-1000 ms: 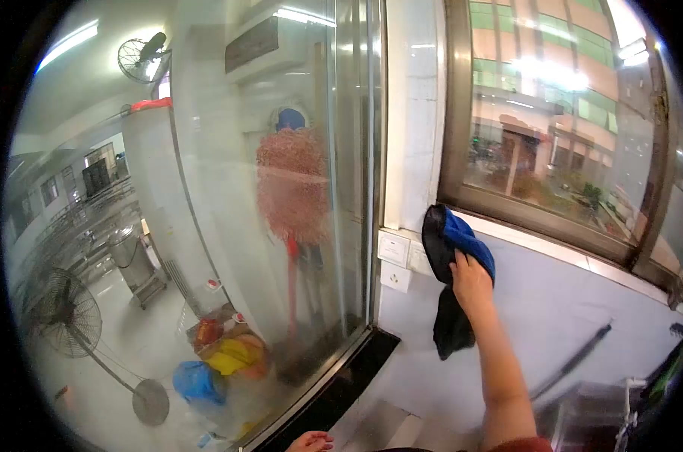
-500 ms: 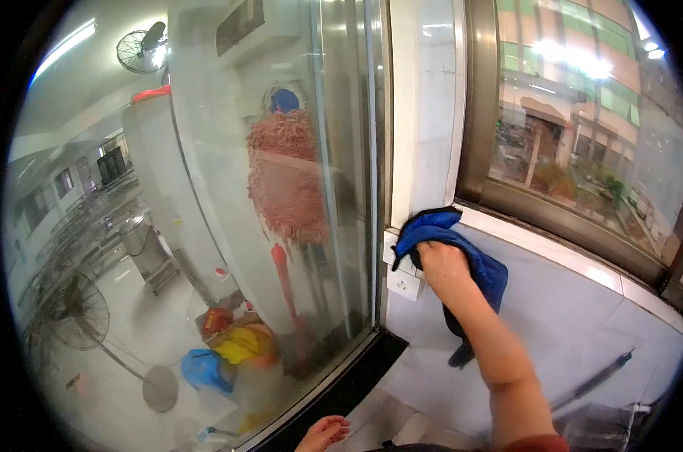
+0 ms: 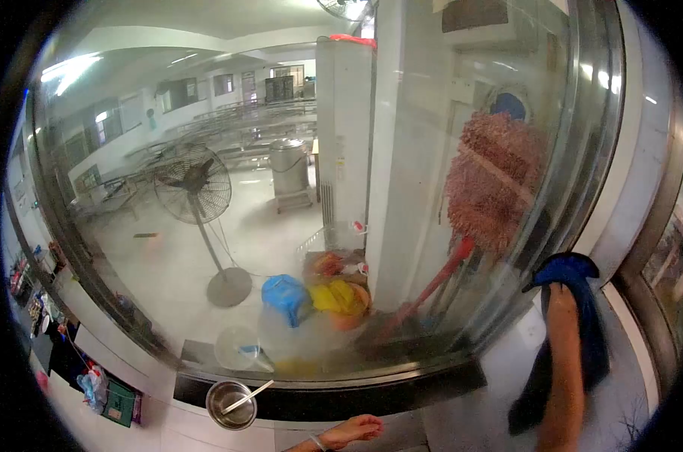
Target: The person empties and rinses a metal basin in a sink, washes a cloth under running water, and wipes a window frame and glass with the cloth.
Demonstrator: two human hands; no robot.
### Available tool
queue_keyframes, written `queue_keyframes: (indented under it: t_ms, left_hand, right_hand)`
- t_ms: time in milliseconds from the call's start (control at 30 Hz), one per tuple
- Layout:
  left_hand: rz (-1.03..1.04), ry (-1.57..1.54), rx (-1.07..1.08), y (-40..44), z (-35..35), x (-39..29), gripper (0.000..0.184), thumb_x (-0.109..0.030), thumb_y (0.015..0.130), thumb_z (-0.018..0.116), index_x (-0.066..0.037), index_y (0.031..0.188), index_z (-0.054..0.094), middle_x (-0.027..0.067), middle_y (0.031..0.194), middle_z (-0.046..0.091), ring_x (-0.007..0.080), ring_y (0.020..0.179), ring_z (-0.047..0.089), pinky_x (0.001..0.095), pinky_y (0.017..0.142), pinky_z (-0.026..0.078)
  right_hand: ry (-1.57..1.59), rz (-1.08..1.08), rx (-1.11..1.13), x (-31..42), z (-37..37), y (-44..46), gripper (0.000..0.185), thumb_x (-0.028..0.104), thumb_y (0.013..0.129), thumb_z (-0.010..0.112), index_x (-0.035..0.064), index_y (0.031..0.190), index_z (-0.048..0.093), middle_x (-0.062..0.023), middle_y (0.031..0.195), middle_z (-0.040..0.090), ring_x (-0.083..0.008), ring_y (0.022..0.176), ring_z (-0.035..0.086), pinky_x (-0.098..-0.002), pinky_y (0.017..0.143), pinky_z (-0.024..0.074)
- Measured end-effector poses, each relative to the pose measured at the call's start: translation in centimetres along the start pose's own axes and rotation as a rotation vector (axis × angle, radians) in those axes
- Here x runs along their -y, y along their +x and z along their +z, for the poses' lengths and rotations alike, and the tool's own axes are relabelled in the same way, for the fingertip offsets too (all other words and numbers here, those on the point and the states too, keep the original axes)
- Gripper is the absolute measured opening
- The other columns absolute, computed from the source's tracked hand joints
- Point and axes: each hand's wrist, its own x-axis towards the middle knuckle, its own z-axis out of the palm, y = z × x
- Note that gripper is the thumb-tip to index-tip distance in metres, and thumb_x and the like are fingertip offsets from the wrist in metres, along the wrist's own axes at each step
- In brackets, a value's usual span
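One large, smeared glass pane (image 3: 413,151) fills most of the view, and through it shows a room with a pale, shiny floor (image 3: 270,218) and rows of tables at the far end. A pale column (image 3: 345,128) rises behind the pane. Along the near foot of the glass runs a black ledge (image 3: 439,390).

On the left beyond the glass stands a round-based fan (image 3: 193,177); on the right, a shaggy reddish mop head (image 3: 496,177) with a red handle (image 3: 436,282) slanting down to the left. A lidded metal drum (image 3: 289,167) sits on a low stand farther back. Nearer the glass are a blue bucket (image 3: 285,294) and an orange basin (image 3: 353,320) with something yellow (image 3: 334,297) over it. At the near left, a green crate (image 3: 119,403) has a plastic bag (image 3: 93,388) beside it.

The blue cloth (image 3: 594,331) with dark edging is at the right, by the frame of the pane, its lower part hanging; the fingers of the right hand (image 3: 564,305) are closed on its upper part. A metal bowl (image 3: 215,392) at the ledge's left end holds two pale sticks (image 3: 247,397), which reach over its rim. The left hand (image 3: 356,429), near the ledge, is empty, its fingers loosely curled and partly open.
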Motion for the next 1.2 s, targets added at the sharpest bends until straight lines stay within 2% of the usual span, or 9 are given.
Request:
queue_keyframes:
  t_ms: [67,267,467,833,933,1000,1033,1100,1200]
  left_hand:
    - [0.036,0.014,0.021,0.4,-0.9,0.7,0.038,-0.03,0.096,0.053,-0.004,0.123,0.048,0.0051,0.114,0.056,0.0133,0.102,0.055,0.0289,0.092,0.045]
    - [0.041,0.079,0.045,-0.6,0.6,0.7,0.034,-0.029,0.095,0.054,-0.006,0.12,0.05,0.0036,0.115,0.057,0.0124,0.099,0.056,0.0275,0.088,0.045]
    - [0.018,0.078,0.0,-1.7,-0.5,0.1,0.032,-0.026,0.094,0.056,-0.006,0.12,0.051,0.0037,0.117,0.058,0.0151,0.104,0.058,0.0294,0.09,0.046]
    - [0.138,0.449,0.148,0.2,4.5,-5.8,0.034,-0.023,0.091,0.06,-0.004,0.118,0.053,0.0057,0.111,0.061,0.0155,0.1,0.057,0.028,0.088,0.045]
    - [0.32,0.718,0.23,2.2,9.5,-9.5,0.035,-0.023,0.091,0.059,-0.005,0.119,0.052,0.0081,0.113,0.06,0.0169,0.102,0.058,0.0296,0.088,0.045]
    - [0.598,0.929,0.269,3.5,14.3,-12.4,0.037,-0.02,0.088,0.059,-0.006,0.122,0.05,0.0128,0.119,0.057,0.0219,0.108,0.057,0.0331,0.09,0.045]
    - [0.72,1.04,0.239,4.1,16.7,-13.5,0.04,-0.017,0.087,0.058,-0.005,0.124,0.048,0.0146,0.124,0.054,0.0247,0.111,0.056,0.0354,0.092,0.045]
    - [1.265,1.307,0.078,6.6,21.0,-14.3,0.049,-0.012,0.085,0.057,-0.001,0.13,0.043,0.0191,0.135,0.044,0.031,0.122,0.047,0.0397,0.1,0.039]
    - [1.398,1.398,0.187,7.0,27.4,-16.5,0.063,-0.016,0.083,0.06,0.003,0.136,0.034,0.0207,0.147,0.025,0.0362,0.134,0.031,0.0433,0.108,0.029]
  right_hand:
    - [0.195,0.161,0.295,0.3,1.5,-0.1,0.035,0.004,0.085,0.046,0.0,0.12,0.049,-0.0244,0.114,0.055,-0.0359,0.113,0.05,-0.0413,0.104,0.0337]
    - [0.35,0.196,0.168,-0.4,-2.9,3.3,0.019,0.0,0.078,0.047,0.0008,0.09,0.062,-0.0223,0.086,0.062,-0.0377,0.088,0.061,-0.0437,0.079,0.0483]
    - [0.396,0.059,0.261,-1.8,-3.7,2.2,0.011,0.009,0.081,0.057,-0.0014,0.081,0.061,-0.0229,0.083,0.061,-0.0396,0.085,0.059,-0.0448,0.076,0.0467]
    - [0.126,0.536,0.238,-2.7,-11.6,-10.6,0.009,0.003,0.075,0.055,0.0048,0.066,0.055,-0.0201,0.071,0.06,-0.0379,0.069,0.06,-0.0468,0.062,0.0474]
    - [-0.107,0.731,-0.036,-2.9,-10.6,-17.8,0.007,0.001,0.076,0.054,0.0046,0.072,0.058,-0.0156,0.07,0.062,-0.0327,0.066,0.061,-0.0423,0.061,0.0499]
    - [0.865,1.018,-1.042,-2.1,-11.4,-21.4,0.028,0.019,0.092,0.05,-0.0031,0.106,0.06,-0.0133,0.105,0.063,-0.0234,0.093,0.061,-0.0389,0.083,0.0512]
    - [1.002,1.05,-1.194,-0.6,-14.5,-21.5,0.034,0.026,0.094,0.047,-0.0026,0.11,0.057,-0.013,0.106,0.062,-0.0243,0.093,0.061,-0.0414,0.088,0.0496]
    - [0.953,1.142,-1.269,0.9,-17.7,-25.1,0.035,0.027,0.094,0.047,-0.0023,0.111,0.056,-0.0129,0.107,0.061,-0.0245,0.094,0.06,-0.0415,0.088,0.0493]
    - [0.815,1.239,-1.278,2.5,-21.4,-30.4,0.036,0.028,0.094,0.047,-0.0018,0.113,0.055,-0.0129,0.108,0.06,-0.0247,0.095,0.059,-0.0415,0.088,0.0489]
